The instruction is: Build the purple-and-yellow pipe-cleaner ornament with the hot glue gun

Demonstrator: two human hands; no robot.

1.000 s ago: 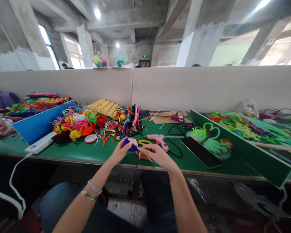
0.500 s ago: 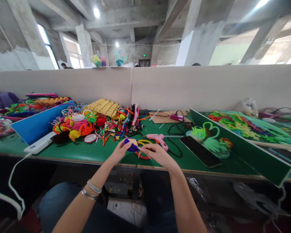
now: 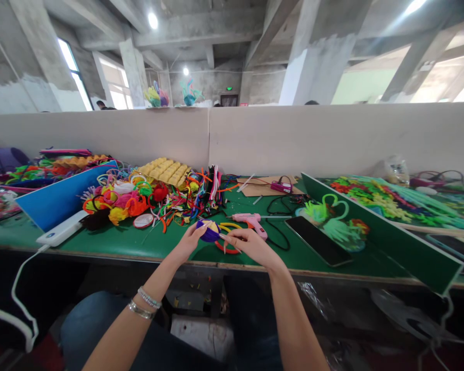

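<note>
My left hand (image 3: 192, 241) pinches a small rounded craft piece (image 3: 208, 232), purple with a pale yellow part, apparently of fuzzy pipe cleaner. It is held just above the green table's front edge. From the other side, my right hand (image 3: 247, 246) has thumb and finger closed at the piece's right edge. Whatever fine strand lies between those fingertips is too small to make out. Beneath and behind the hands lie red-orange handles (image 3: 229, 249) and a yellow loop (image 3: 232, 225), partly hidden. A pink glue gun (image 3: 251, 222) rests just beyond my right hand.
A heap of colourful pipe-cleaner pieces (image 3: 127, 198) and a yellow egg-carton sheet (image 3: 164, 171) lie to the left. Right of the hands are a black phone (image 3: 317, 241) and green swan figures (image 3: 338, 226). Blue (image 3: 67, 196) and dark green (image 3: 386, 234) boards stand as dividers.
Both hands stay together on the purple and yellow piece, which seems turned slightly. The whole view has shifted a little.
</note>
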